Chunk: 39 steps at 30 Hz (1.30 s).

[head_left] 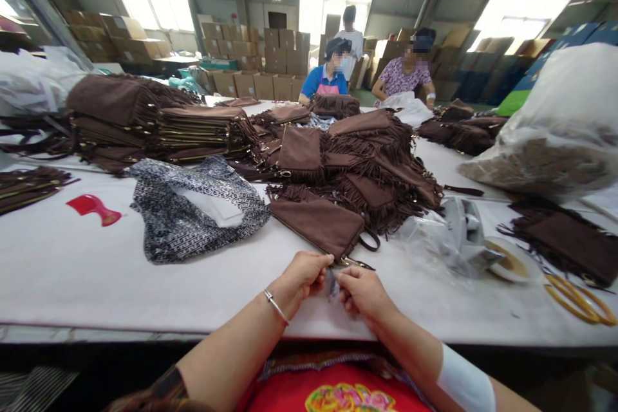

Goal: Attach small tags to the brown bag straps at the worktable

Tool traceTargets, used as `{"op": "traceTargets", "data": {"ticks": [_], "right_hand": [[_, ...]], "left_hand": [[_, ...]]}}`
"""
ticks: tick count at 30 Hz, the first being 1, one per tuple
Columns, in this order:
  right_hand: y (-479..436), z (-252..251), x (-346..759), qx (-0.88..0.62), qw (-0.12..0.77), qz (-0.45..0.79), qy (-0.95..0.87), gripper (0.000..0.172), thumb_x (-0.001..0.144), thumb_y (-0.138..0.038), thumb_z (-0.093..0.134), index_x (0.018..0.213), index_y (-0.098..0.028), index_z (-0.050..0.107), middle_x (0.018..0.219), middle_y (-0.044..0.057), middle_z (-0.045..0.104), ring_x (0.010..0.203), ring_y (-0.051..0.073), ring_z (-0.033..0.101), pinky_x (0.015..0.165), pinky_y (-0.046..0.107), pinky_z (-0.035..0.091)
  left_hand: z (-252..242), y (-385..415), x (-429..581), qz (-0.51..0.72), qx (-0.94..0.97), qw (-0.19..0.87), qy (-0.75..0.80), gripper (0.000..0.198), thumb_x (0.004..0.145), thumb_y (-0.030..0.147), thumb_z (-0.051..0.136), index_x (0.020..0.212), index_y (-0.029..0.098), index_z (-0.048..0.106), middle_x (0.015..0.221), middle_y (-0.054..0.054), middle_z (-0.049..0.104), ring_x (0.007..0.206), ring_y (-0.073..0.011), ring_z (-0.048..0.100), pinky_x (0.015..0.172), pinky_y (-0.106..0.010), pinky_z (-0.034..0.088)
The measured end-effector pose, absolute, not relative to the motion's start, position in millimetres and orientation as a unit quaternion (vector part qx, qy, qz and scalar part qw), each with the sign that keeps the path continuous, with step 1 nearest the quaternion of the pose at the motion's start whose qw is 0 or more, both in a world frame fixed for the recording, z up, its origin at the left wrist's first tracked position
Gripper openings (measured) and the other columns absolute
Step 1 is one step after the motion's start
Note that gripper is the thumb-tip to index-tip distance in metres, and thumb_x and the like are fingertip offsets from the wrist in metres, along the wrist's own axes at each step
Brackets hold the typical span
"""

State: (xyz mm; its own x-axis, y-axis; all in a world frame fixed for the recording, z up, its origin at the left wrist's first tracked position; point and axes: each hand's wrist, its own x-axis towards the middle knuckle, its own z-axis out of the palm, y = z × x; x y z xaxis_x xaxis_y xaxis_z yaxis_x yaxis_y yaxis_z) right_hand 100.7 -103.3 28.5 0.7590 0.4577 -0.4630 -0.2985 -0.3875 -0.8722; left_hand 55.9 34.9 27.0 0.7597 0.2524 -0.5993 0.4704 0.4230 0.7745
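A flat brown zip pouch (318, 225) lies in front of me with its near corner pointing at my hands. My left hand (309, 273) is closed in a pinch at that corner, by the zip end. Beside it my right hand (364, 293) pinches a small, see-through greyish piece of plastic (332, 286) that hangs between the two hands; its exact kind is blurred. A dark wrist strap loop (369, 240) and a metal clasp (357, 263) stick out from the pouch's right side.
Fringed brown pouches (371, 161) are heaped beyond, with stacked ones (203, 132) to the left. A patterned bag (193, 212), a red comb-like tool (94, 208), a tape dispenser (466, 232) and yellow-handled scissors (577, 299) lie around. Several people work across the table.
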Motion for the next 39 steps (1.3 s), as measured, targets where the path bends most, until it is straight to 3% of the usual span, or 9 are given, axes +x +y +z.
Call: {"op": "traceTargets", "data": {"ticks": [4,12,16,21,26,28,32,39], "right_hand": [[-95,27,107,-0.740,0.590,0.322,-0.033,0.014,0.069,-0.030,0.059,0.073,-0.017,0.059,0.044,-0.004,0.057,0.033,0.008,0.043,0.032,0.018,0.029],[-95,19,113,-0.730,0.598,0.331,-0.031,0.015,0.066,-0.033,0.059,0.072,-0.019,0.058,0.044,-0.005,0.054,0.034,0.009,0.043,0.032,0.019,0.024],[-98,11,115,-0.704,0.622,0.342,-0.029,0.016,0.066,-0.034,0.062,0.072,-0.019,0.057,0.045,-0.008,0.051,0.035,0.008,0.038,0.034,0.020,0.023],[-96,9,115,-0.687,0.640,0.341,-0.048,0.018,0.063,-0.033,0.066,0.069,-0.019,0.058,0.056,-0.003,0.061,0.048,0.011,0.050,0.044,0.022,0.036],[-92,15,111,-0.684,0.634,0.356,-0.060,0.013,0.062,-0.031,0.061,0.066,-0.019,0.058,0.058,-0.002,0.062,0.052,0.013,0.053,0.047,0.023,0.040],[-92,18,109,-0.696,0.622,0.355,-0.060,0.013,0.064,-0.032,0.058,0.066,-0.020,0.055,0.056,-0.003,0.060,0.048,0.011,0.051,0.044,0.022,0.038],[-93,24,105,-0.749,0.559,0.349,-0.073,0.013,0.072,-0.034,0.056,0.068,-0.022,0.052,0.041,-0.008,0.049,0.030,0.010,0.040,0.031,0.021,0.022],[-91,25,107,-0.859,0.392,0.235,-0.231,0.015,0.078,-0.024,0.052,0.065,-0.021,0.059,0.051,-0.003,0.060,0.037,0.012,0.052,0.041,0.023,0.036]], "left_hand": [[28,37,56,-0.084,0.540,0.769,0.333,0.028,0.084,0.035,0.061,0.066,0.019,0.048,0.047,0.008,0.041,0.039,-0.0066,0.032,0.044,-0.022,0.024],[33,48,50,-0.135,0.560,0.755,0.312,0.038,0.080,0.050,0.066,0.065,0.017,0.051,0.050,0.006,0.047,0.039,-0.0073,0.038,0.044,-0.022,0.027],[37,49,44,-0.152,0.579,0.747,0.289,0.028,0.078,0.040,0.068,0.067,0.016,0.056,0.052,0.004,0.051,0.041,-0.0080,0.041,0.044,-0.022,0.030],[32,46,41,-0.121,0.612,0.733,0.270,0.014,0.076,0.028,0.065,0.070,0.016,0.060,0.050,0.005,0.050,0.038,-0.0071,0.037,0.041,-0.021,0.026],[24,39,45,-0.094,0.641,0.711,0.272,0.011,0.076,0.026,0.060,0.070,0.017,0.059,0.049,0.004,0.050,0.037,-0.0080,0.037,0.040,-0.022,0.023],[23,36,46,-0.079,0.659,0.694,0.279,0.010,0.075,0.024,0.059,0.068,0.017,0.058,0.048,0.005,0.048,0.036,-0.0078,0.035,0.040,-0.022,0.022],[26,35,41,-0.034,0.713,0.633,0.301,0.009,0.072,0.018,0.061,0.063,0.016,0.060,0.049,0.004,0.051,0.041,-0.0084,0.041,0.044,-0.022,0.026],[34,39,30,-0.009,0.870,0.418,0.263,0.019,0.078,0.022,0.053,0.068,0.018,0.068,0.055,-0.004,0.064,0.056,-0.0183,0.062,0.056,-0.025,0.040]]}}
